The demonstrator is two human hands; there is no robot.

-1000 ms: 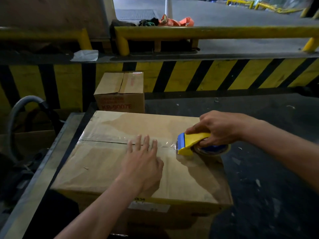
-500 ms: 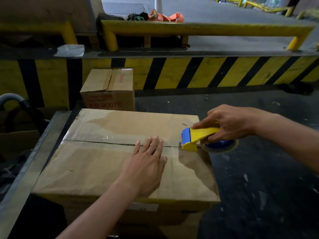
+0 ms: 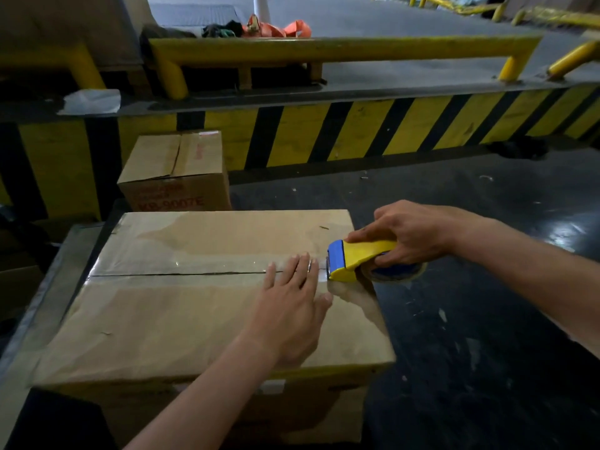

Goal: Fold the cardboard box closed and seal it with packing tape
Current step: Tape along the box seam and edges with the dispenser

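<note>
While left hand (image 3: 289, 316) lies flat on box (image 3: 162, 319), right hand (image 3: 412, 235) grips dispenser (image 3: 363, 254).

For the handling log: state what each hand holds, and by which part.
The right hand grips the tape dispenser by its yellow handle, fingers curled round it. The left hand holds nothing; it presses flat on the box.

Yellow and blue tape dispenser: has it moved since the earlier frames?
Yes: the yellow and blue tape dispenser slid rightward along the brown cardboard box, to its right edge.
</note>
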